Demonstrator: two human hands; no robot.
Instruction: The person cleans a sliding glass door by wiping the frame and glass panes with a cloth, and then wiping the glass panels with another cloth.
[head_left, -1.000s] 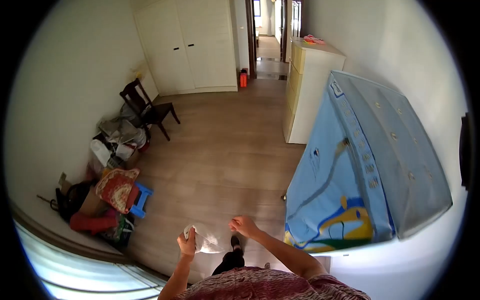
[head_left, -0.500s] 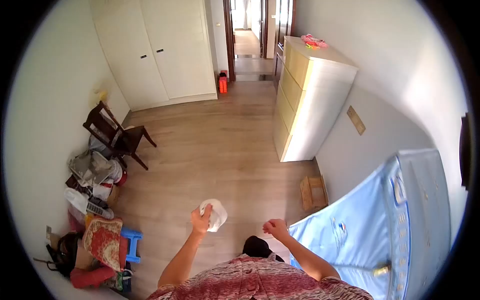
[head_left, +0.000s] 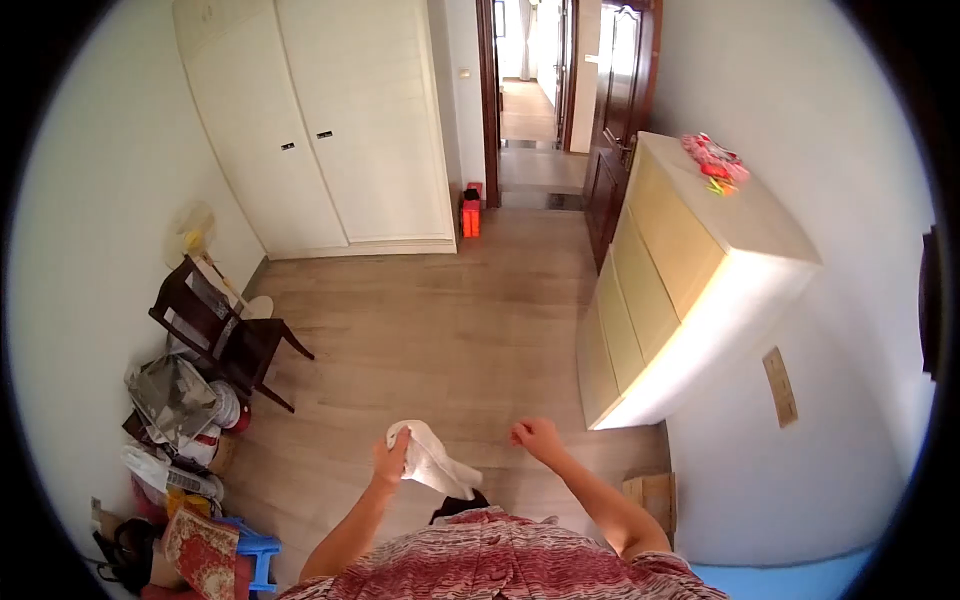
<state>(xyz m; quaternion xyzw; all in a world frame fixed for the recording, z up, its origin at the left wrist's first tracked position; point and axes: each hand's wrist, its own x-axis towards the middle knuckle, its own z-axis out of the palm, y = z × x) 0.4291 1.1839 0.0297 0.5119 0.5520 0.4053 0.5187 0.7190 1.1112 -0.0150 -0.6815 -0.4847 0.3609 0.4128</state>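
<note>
Head: two hands (head_left: 392, 461) (head_left: 538, 440), one white cloth (head_left: 431, 462)

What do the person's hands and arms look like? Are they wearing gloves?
No gloves! The left hand and right hand are bare, with no watch showing. The arms are bare too, up to short sleeves streaked reddish-pink and whitish, matching the shirt.

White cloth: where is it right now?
In the head view, the white cloth is gripped in the left hand, below and left of centre, with the patterned shirt below it.
</note>
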